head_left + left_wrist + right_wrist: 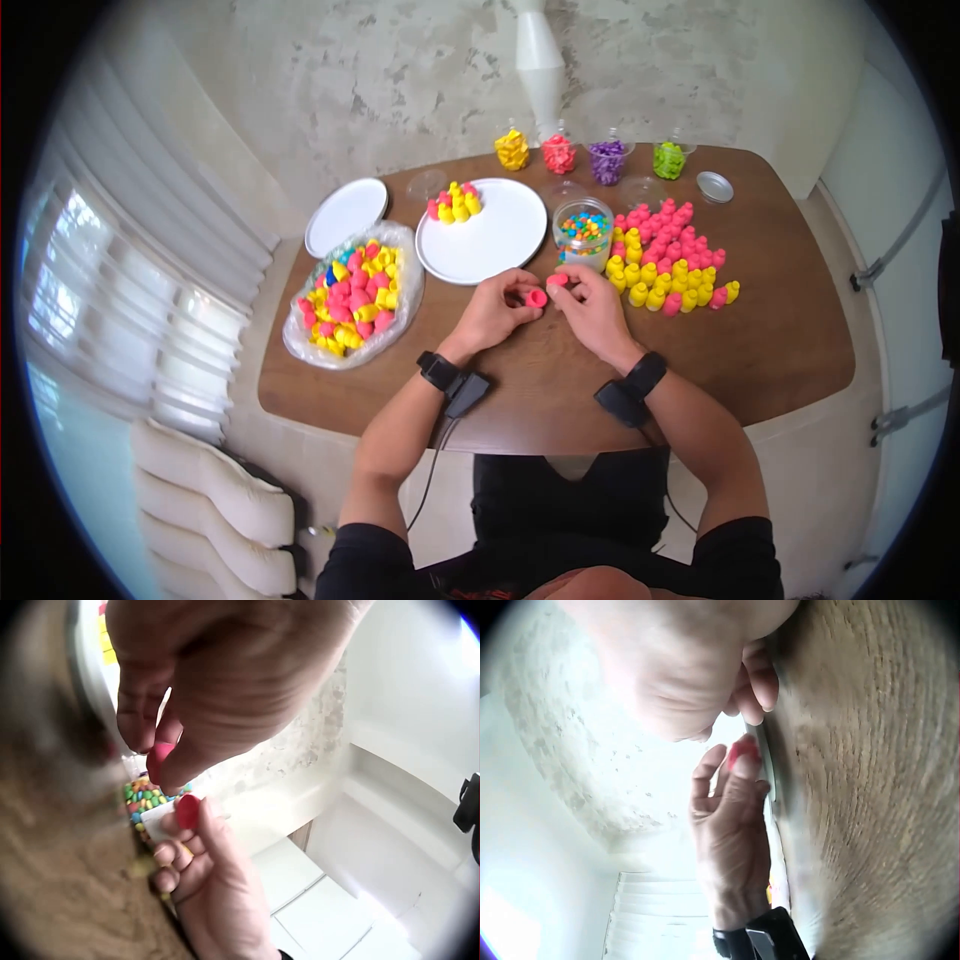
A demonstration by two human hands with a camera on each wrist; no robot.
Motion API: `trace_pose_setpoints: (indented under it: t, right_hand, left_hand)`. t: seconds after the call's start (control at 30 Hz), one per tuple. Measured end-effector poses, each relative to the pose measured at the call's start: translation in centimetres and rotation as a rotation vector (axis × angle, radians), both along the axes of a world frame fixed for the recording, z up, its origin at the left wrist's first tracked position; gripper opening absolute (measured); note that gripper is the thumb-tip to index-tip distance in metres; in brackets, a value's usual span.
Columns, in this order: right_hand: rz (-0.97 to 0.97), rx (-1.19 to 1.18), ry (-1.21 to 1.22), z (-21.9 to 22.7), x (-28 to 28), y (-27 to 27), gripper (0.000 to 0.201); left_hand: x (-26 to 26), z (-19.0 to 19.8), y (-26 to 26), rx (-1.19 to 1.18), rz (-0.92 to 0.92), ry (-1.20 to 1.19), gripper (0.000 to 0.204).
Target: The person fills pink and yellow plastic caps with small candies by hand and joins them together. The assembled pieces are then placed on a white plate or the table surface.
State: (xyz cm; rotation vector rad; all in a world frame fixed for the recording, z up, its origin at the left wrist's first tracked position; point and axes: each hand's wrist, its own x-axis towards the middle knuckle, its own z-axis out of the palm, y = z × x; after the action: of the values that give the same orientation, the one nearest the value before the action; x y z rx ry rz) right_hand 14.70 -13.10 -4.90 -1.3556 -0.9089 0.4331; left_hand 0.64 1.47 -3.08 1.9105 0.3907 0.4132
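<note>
Near the front middle of the table both hands are raised close together. My left hand [498,308] pinches a small pink hollow piece [537,298], its round opening facing up toward the head camera. Between thumb and fingers, my right hand [597,308] holds a second pink piece [557,280]; the left wrist view shows this red-pink piece [188,812] with its hollow end outward. A gap separates the two pieces in that view. Just beyond the right hand stands a clear jar [583,226] with many small coloured candies.
Rows of pink and yellow knobbed pieces [668,255] stand at right. A white plate [500,245] bears similar pieces; a plastic bag [405,335] of pink and yellow pieces lies at left. Behind are another white plate [345,215] and cups of coloured wrapped bits [607,160].
</note>
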Motion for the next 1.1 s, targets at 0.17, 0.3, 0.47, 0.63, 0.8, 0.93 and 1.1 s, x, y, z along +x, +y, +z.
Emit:
trace_pose_setpoints:
  t: [0.17,0.3,0.47,0.63,0.8,0.93,1.1]
  right_hand:
    - [0.069,-0.052,-0.097,-0.5,-0.1,0.1,0.022]
    - [0.109,-0.11,-0.269,0.2,-0.2,0.2,0.018]
    - [0.126,-0.164,-0.238,1.7,-1.2,0.0,0.012]
    - [0.103,-0.182,-0.32,1.5,-1.4,0.2,0.012]
    - [0.073,-0.166,-0.406,1.7,-1.5,0.4,0.014]
    - [0.072,-0.168,-0.396,1.6,-1.5,0.5,0.014]
    - [0.072,-0.155,-0.339,0.9,-1.2,0.8,0.016]
  left_hand:
    - [-0.2,0.1,-0.6,0.098,-0.005,-0.007,0.027]
    - [-0.3,0.2,-0.6,0.182,0.032,0.013,0.032]
    - [-0.5,0.1,-0.7,0.15,0.044,-0.114,0.043]
    - [-0.5,-0.2,-0.8,0.17,0.04,-0.15,0.048]
    - [-0.6,-0.1,-0.8,0.184,0.035,-0.156,0.049]
    - [-0.6,-0.4,-0.9,0.191,0.06,-0.162,0.049]
    - [-0.8,0.1,-1.2,0.145,0.079,-0.114,0.049]
